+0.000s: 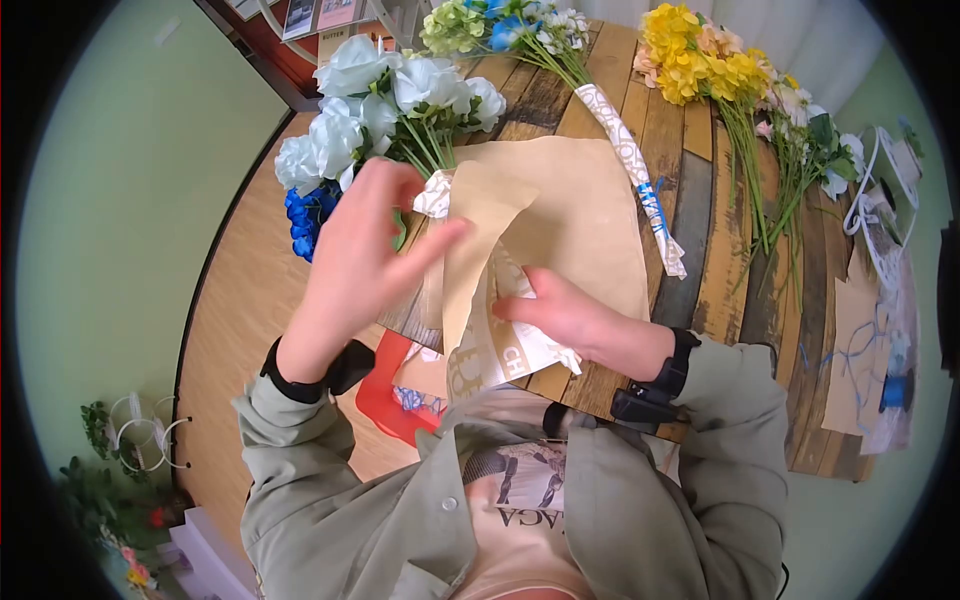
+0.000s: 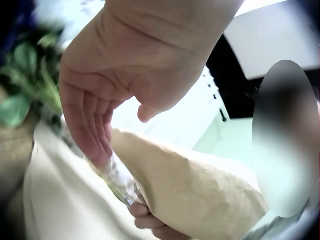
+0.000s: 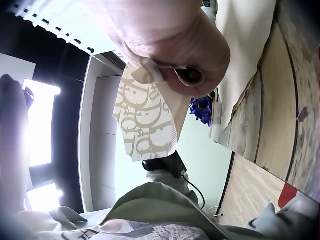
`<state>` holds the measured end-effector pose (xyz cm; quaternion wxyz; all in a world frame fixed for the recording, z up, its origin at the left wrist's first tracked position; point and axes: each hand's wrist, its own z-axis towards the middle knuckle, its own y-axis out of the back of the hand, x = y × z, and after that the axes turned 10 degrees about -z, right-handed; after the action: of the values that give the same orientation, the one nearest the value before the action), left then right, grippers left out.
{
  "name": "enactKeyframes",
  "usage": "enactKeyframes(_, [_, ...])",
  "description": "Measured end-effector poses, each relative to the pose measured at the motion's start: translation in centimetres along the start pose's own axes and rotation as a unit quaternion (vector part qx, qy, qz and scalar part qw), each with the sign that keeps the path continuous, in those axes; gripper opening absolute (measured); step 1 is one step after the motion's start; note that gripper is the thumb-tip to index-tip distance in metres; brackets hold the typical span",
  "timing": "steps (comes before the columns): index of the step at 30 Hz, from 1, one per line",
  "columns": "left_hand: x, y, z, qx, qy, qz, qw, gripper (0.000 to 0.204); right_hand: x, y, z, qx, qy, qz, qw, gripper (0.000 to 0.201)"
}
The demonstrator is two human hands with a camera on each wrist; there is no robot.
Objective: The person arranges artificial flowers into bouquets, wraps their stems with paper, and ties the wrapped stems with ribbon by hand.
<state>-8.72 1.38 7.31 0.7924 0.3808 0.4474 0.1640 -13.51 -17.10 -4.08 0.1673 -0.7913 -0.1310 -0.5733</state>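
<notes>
At the near edge of the plank table (image 1: 720, 290), a person works with both bare hands on paper and flowers. Right hand (image 1: 565, 315): thumb and fingers curled, gripping printed paper (image 1: 480, 362), its pale, lettered face folded up against a brown paper flap (image 1: 475, 225). Left hand (image 1: 365, 255): thumb spread well away from the fingers, which reach down; per the left wrist view, their tips meet the pale stem wrap (image 1: 432, 195). Pale roses (image 1: 360, 105) lie just beyond this hand, heads pointing away, stems running into that wrap; dark blue blooms (image 1: 308, 220) below them. A wide brown sheet (image 1: 595, 200) lies flat behind the right hand. Farther right: a second bundle with a long printed wrap (image 1: 625, 150), then loose yellow flowers (image 1: 690, 55). Blue ribbon spool (image 1: 893, 392) at far right.
</notes>
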Motion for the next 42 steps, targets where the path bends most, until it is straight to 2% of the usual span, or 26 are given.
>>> enactKeyframes(1, [-1.4,-0.7,0.2,-0.06,-0.161,0.121,0.978,0.038,0.2,-0.3,-0.2,-0.018,0.011,-0.008,1.0,0.038])
enactKeyframes(2, [-1.8,-2.1,0.6,-0.065,-0.157,0.119,0.978,0.038,0.3,-0.5,-0.4,-0.037,0.021,-0.017,0.999,0.037])
enactKeyframes(4, [-1.4,-4.5,1.9,-0.128,-0.282,0.244,0.919,0.031,-0.3,-0.5,0.0,-0.021,0.019,-0.021,0.999,0.036])
enactKeyframes(5, [-0.9,-4.9,2.3,-0.135,-0.282,0.244,0.918,0.031,-0.4,-0.4,0.0,-0.008,0.019,-0.02,1.0,0.035])
enactKeyframes(7, [-0.5,-5.4,3.3,0.096,-0.064,0.371,0.921,0.034,-0.1,-0.3,-0.2,-0.018,0.024,-0.041,0.999,0.034])
enactKeyframes(11, [0.5,-3.4,4.0,0.046,-0.057,0.28,0.957,0.025,0.3,0.5,-0.3,0.016,0.01,-0.036,0.999,0.031])
enactKeyframes(13, [1.0,-2.0,3.1,0.011,0.051,0.055,0.997,0.023,-0.1,0.7,-0.2,0.012,0.028,-0.019,0.999,0.032])
enactKeyframes(14, [2.5,-1.8,2.6,-0.046,0.052,-0.045,0.997,0.026,-0.3,1.0,0.1,0.025,0.02,0.008,0.999,0.035])
enactKeyframes(16, [6.6,-1.7,1.3,-0.125,0.107,-0.298,0.94,0.031,-0.6,1.6,0.7,0.038,0.028,0.012,0.999,0.039])
enactKeyframes(17, [8.0,-1.5,0.6,-0.112,0.18,-0.489,0.846,0.032,-0.3,1.8,0.7,0.04,0.028,0.019,0.999,0.039])
enactKeyframes(19, [11.0,-1.9,-0.7,-0.106,0.28,-0.603,0.739,0.035,0.7,2.2,0.6,0.05,-0.045,0.067,0.995,0.039])
enactKeyframes(20, [11.6,-2.5,-1.5,-0.134,0.322,-0.59,0.728,0.036,0.4,2.4,1.0,0.054,-0.045,0.076,0.995,0.037])
enactKeyframes(23, [14.3,-5.2,-3.2,-0.147,0.338,-0.58,0.726,0.036,2.0,3.0,0.2,0.058,-0.092,0.072,0.992,0.037])
enactKeyframes(25, [14.6,-6.3,-3.5,-0.104,0.348,-0.559,0.746,0.035,0.7,2.7,0.9,0.06,-0.037,0.134,0.988,0.036])
enactKeyframes(27, [14.0,-6.0,-3.4,-0.11,0.321,-0.537,0.772,0.029,0.4,3.0,1.0,0.067,-0.037,0.104,0.992,0.034])
enactKeyframes(28, [13.2,-4.9,-3.2,-0.088,0.293,-0.368,0.878,0.027,0.4,3.0,0.9,0.067,-0.037,0.106,0.991,0.034])
enactKeyframes(29, [12.0,-3.3,-2.8,-0.06,0.251,-0.183,0.949,0.026,0.5,3.0,0.8,0.063,-0.031,0.101,0.992,0.033])
enactKeyframes(30, [9.4,-2.6,-2.5,-0.12,0.15,0.003,0.981,0.03,0.7,3.1,0.7,0.059,-0.027,0.096,0.993,0.032])
enactKeyframes(31, [6.8,-1.7,-1.8,-0.155,0.128,0.162,0.966,0.043,1.0,3.1,0.4,0.056,-0.03,0.099,0.993,0.032])
enactKeyframes(33, [3.5,-0.7,-0.4,-0.14,-0.077,0.229,0.96,0.053,1.6,2.9,0.0,0.051,-0.025,0.068,0.996,0.031])
enactKeyframes(35, [0.7,-1.1,0.9,0.033,-0.196,0.239,0.95,0.059,1.3,2.8,0.3,0.05,-0.028,0.062,0.996,0.03])
enactKeyframes(36, [0.4,-1.8,1.6,0.106,-0.223,0.197,0.949,0.057,1.3,2.8,0.4,0.048,-0.027,0.054,0.997,0.03])
enactKeyframes(37, [0.6,-2.4,2.4,0.104,-0.222,0.196,0.949,0.057,1.4,2.8,0.4,0.049,-0.029,0.051,0.997,0.03])
enactKeyframes(39, [1.9,-3.8,4.0,0.231,-0.318,0.181,0.901,0.053,1.8,3.0,0.3,0.053,-0.049,0.017,0.997,0.028])
enactKeyframes(40, [2.6,-4.4,4.7,0.249,-0.339,0.159,0.893,0.042,1.6,3.0,0.3,0.05,-0.048,0.016,0.997,0.028])
enactKeyframes(42, [3.3,-5.4,5.6,0.291,-0.314,0.164,0.889,0.035,1.7,2.8,0.4,0.062,-0.016,0.055,0.996,0.027])
